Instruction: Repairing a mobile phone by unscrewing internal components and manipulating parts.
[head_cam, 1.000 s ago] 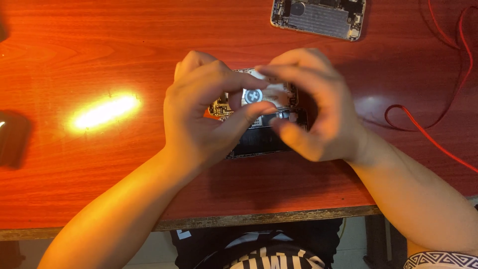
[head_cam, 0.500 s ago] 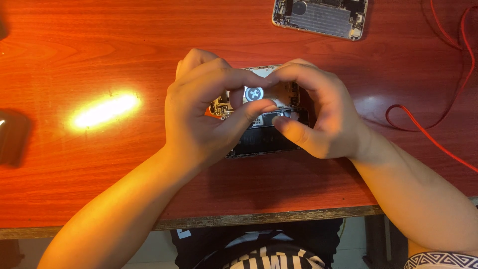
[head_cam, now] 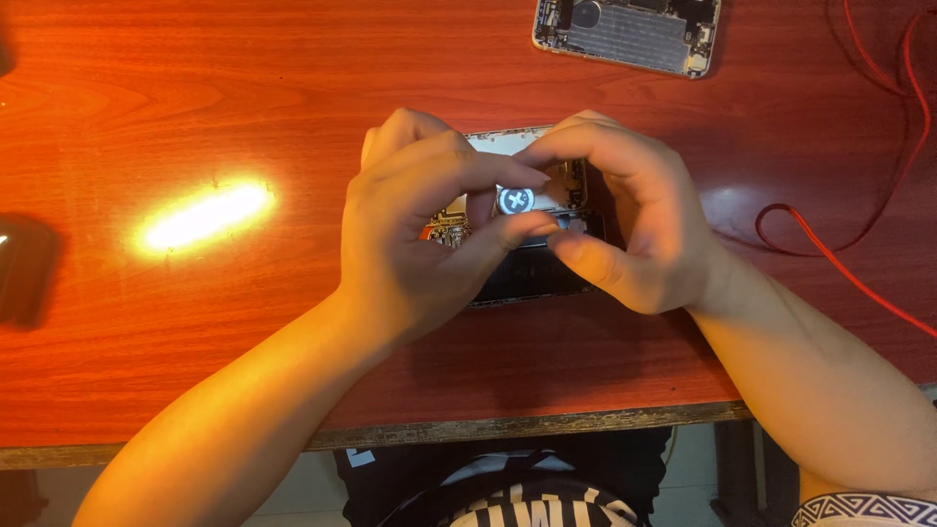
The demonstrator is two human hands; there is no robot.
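Both hands pinch one small part with a round blue-and-white cross mark (head_cam: 515, 200) over the opened phone (head_cam: 532, 268): left hand (head_cam: 429, 229) and right hand (head_cam: 625, 215) fingertips meeting. Since a second ago, the grip has barely shifted; the work holds in place. Second phone chassis (head_cam: 630, 34) and red wire (head_cam: 839, 254) lie apart on the wooden table (head_cam: 195, 88).

An opened phone (head_cam: 532, 268) is lying flat near the front edge of the table, its dark lower part and circuit parts showing, mostly hidden. A small round white cap with a blue cross (head_cam: 515, 200) is sitting upright just above it.
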